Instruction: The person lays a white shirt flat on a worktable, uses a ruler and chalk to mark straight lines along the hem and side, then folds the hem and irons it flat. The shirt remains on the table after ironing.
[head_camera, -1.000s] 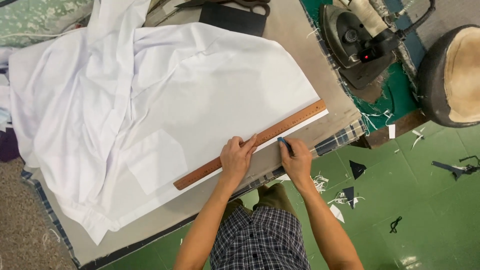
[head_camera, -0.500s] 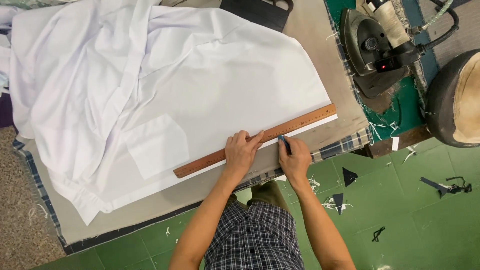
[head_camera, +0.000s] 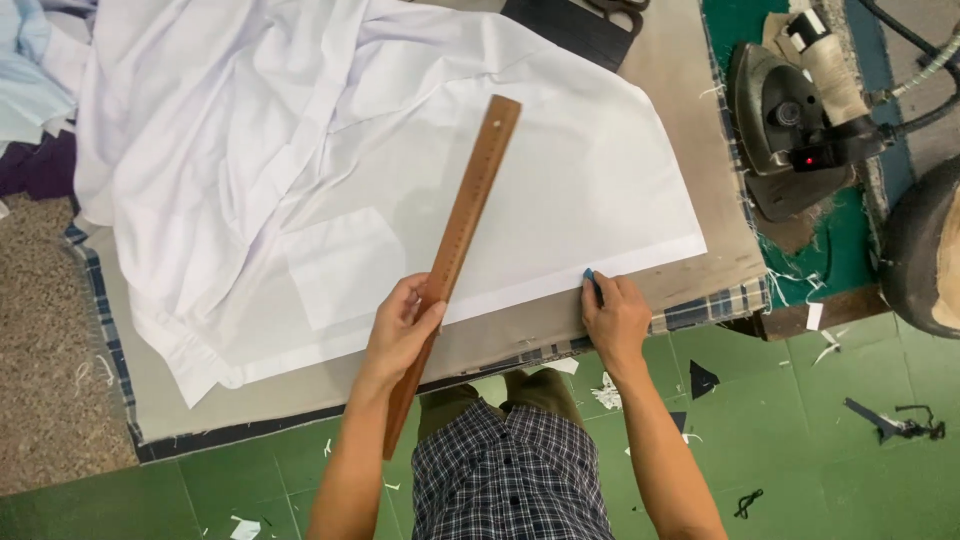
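Your left hand (head_camera: 402, 328) grips a long wooden ruler (head_camera: 455, 250), fingers curled round its lower part and thumb pressed along its edge. The ruler runs steeply from below your wrist, past the near edge of the counter (head_camera: 700, 235), up and slightly to the right across the white cloth (head_camera: 400, 170), so most of its length lies beyond your fingers and a short end sticks out behind the hand toward you. Whether it rests flat on the cloth or is lifted a little off it, you cannot tell from this view.

Your right hand (head_camera: 615, 318) is closed on a small blue piece of chalk (head_camera: 590, 280), pinched at the fingertips. The chalk tip touches the counter right at the near straight edge of the white cloth, just ahead of that hand. The two hands are well apart, with the cloth's near edge running between them.

Beyond your left hand the cloth lies smooth and flat, with a paler rectangular patch just to the left of the ruler; farther left it bunches into loose folds that hang over the counter's side. Far beyond and to the right of your right hand a dark iron (head_camera: 790, 125) sits on a green pad. Below both hands, scraps (head_camera: 703, 380) lie scattered on the green floor (head_camera: 820, 450) near your checked shirt (head_camera: 505, 475).
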